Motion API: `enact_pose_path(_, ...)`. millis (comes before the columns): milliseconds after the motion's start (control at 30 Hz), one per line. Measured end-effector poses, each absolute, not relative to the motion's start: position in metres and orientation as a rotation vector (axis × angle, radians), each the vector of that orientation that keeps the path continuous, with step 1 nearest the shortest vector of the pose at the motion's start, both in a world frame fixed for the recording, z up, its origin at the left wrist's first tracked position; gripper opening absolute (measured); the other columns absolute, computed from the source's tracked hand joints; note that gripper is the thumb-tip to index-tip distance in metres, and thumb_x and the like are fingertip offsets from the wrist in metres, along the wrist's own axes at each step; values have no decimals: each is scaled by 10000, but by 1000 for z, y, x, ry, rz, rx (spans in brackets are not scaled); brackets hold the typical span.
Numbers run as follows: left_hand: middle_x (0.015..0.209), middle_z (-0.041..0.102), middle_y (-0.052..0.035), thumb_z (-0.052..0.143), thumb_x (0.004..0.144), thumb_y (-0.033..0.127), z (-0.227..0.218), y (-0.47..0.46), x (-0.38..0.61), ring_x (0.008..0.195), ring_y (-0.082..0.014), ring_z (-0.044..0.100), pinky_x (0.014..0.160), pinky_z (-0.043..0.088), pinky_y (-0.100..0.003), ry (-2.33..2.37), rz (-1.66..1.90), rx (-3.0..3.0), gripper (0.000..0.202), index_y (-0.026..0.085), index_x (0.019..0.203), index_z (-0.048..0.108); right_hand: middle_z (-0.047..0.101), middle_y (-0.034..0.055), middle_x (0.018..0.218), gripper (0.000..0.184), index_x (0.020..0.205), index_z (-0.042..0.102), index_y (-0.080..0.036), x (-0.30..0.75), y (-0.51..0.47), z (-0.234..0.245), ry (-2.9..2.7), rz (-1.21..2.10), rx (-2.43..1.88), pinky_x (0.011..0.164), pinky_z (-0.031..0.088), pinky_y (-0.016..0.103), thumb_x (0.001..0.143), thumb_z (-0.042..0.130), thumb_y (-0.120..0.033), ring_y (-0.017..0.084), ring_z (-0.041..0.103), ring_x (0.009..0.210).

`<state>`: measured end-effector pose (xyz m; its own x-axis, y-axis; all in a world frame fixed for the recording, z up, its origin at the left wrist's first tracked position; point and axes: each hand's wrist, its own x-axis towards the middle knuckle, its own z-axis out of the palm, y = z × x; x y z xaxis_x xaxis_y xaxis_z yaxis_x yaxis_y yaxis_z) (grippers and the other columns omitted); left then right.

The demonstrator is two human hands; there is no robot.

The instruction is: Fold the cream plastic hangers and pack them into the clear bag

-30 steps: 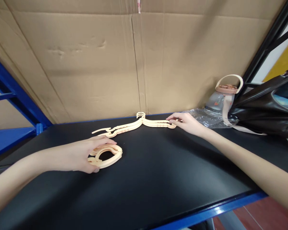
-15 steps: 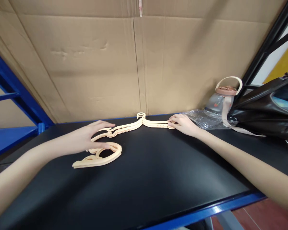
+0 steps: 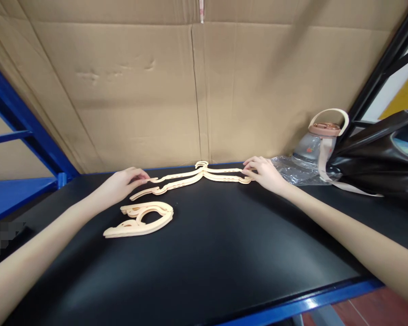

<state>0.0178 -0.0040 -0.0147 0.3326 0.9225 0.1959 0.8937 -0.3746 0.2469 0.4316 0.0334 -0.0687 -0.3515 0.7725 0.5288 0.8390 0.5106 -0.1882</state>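
Two unfolded cream-coloured folding clothes hangers lie close together at the back of the black tabletop, their hooks side by side near the cardboard. My left hand (image 3: pixel 124 183) pinches the left arm end of the rear hanger (image 3: pixel 180 175). At that hanger's right end, my right hand (image 3: pixel 263 174) has thumb and fingertips closed, partly covering the tip. The front hanger (image 3: pixel 182 184) lies just before it, its left arm curving toward me and neither hand gripping it. Nearer me on the left rests a folded hanger (image 3: pixel 132 231), bent into a loop; whether more than one is stacked there I cannot tell.
A cardboard sheet (image 3: pixel 139 90) stands behind the black tabletop (image 3: pixel 224 240). On the right are a clear plastic bag (image 3: pixel 282 170), a bottle (image 3: pixel 309 147) with handle and strap, and a black bag (image 3: pixel 367 154). Blue frame bars (image 3: pixel 30 117) rise at the left.
My left hand has moved back and left from above the folded hanger to the rear hanger's arm end. The rear hanger now lies further apart from the front one.
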Motion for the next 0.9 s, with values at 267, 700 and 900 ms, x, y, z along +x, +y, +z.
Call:
enact_pose_path(267,889,552,-19,365,923,479,-3,-16,23,716,-145,534,686,469,-275,1758,758,2244,374,164,1049,522,649,89,845,313,805,602,-202,433,9,-37,-2015,-225,-1381,638,386,322,931,435,-435,238,592,792)
enact_pose_path(700,866,690,14,738,762,295,0,-35,48,841,-124,617,759,477,-200,1146,1150,1461,371,237,1114,635,500,-50,581,260,786,450,-203,399,-25,-25,-1556,769,-977,424,377,215,932,425,-416,75,435,403)
enact_pose_path(900,810,711,11,774,698,310,-3,-50,69,794,-176,681,816,523,-295,1220,1123,1635,792,241,1382,383,569,-44,613,146,948,464,-208,383,-36,-33,-1391,1320,-801,409,394,208,908,482,-347,81,451,403)
